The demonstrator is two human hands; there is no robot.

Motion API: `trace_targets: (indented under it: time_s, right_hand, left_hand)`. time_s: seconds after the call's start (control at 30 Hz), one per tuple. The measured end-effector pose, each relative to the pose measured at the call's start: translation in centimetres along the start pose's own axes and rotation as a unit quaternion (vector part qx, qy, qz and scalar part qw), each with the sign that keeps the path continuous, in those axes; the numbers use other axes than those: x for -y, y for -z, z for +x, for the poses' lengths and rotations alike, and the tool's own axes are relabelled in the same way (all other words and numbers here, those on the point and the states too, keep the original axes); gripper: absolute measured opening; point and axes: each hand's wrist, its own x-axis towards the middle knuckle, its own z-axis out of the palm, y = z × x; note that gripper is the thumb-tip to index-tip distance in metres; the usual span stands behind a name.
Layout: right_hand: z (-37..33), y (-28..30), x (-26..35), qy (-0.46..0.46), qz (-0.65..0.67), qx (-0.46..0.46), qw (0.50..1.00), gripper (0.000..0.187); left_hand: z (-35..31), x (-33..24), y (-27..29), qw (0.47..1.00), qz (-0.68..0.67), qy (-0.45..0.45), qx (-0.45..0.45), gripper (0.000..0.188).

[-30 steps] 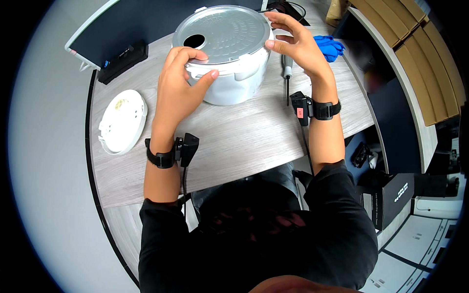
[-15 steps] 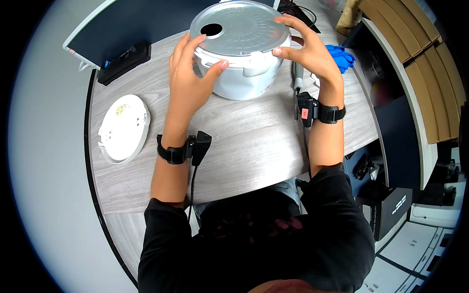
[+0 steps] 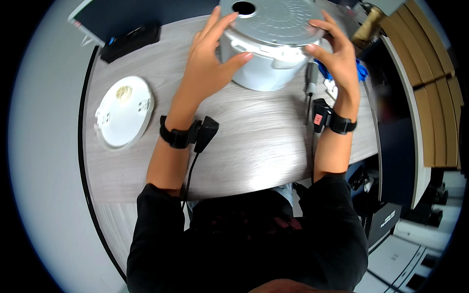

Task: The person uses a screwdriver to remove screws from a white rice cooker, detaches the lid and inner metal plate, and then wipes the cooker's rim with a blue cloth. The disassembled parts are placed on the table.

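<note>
A cooker-like appliance (image 3: 266,75) with a silvery-white round body stands at the far middle of the table. Its flat metal top plate (image 3: 281,27) has a dark round hole at the left and a white rim below. My left hand (image 3: 210,61) is at the left rim, fingertips by the hole, thumb stretched along the front. At the right edge, my right hand (image 3: 342,56) has its thumb and fingers on the plate and rim. Both hands grip it from opposite sides with fingers spread. A white round cover (image 3: 122,119) lies at the left, a pale coil on it.
A grey-handled screwdriver (image 3: 311,75) lies right of the appliance, near a blue cloth-like item (image 3: 361,72). A monitor (image 3: 117,19) and a black box-like device (image 3: 131,43) stand at the back left. Cardboard boxes (image 3: 439,117) fill a shelf at right. Cables trail from my black wrist devices.
The view has shifted. The appliance and both hands now appear farther right, the appliance higher. My left thumb is stretched out more; both hands stay at the rim.
</note>
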Motion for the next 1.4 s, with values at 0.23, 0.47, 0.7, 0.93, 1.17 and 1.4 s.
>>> trace_targets:
  time_s: [0.23,0.47,0.7,0.93,1.17,1.4]
  right_hand:
    - [-1.0,-1.6,4.3,0.106,-0.014,-0.078,0.991,0.053]
    - [-2.5,-6.5,9.0,0.228,-0.078,-0.055,0.969,0.055]
    - [-3.9,-10.1,10.9,0.274,-0.062,0.015,0.96,0.042]
    - [-5.2,-12.0,10.0,0.191,-0.054,0.13,0.972,0.022]
    - [-5.6,-14.7,7.8,0.163,-0.085,0.149,0.972,0.018]
    - [-5.7,-17.8,6.5,0.172,-0.11,0.151,0.967,0.016]
  left_hand:
    - [-0.4,-3.4,4.1,0.999,0.046,-0.007,-0.016,0.061]
    - [-5.4,-6.3,10.6,0.989,0.142,0.015,-0.023,0.043]
    - [-11.6,-6.6,14.0,0.98,0.071,0.184,-0.021,0.036]
    - [-14.2,-3.7,13.7,0.956,-0.035,0.289,0.041,0.035]
    - [-14.5,-3.9,14.5,0.929,0.127,0.328,0.116,0.054]
    - [-16.0,-2.1,15.4,0.938,0.162,0.299,0.065,0.056]
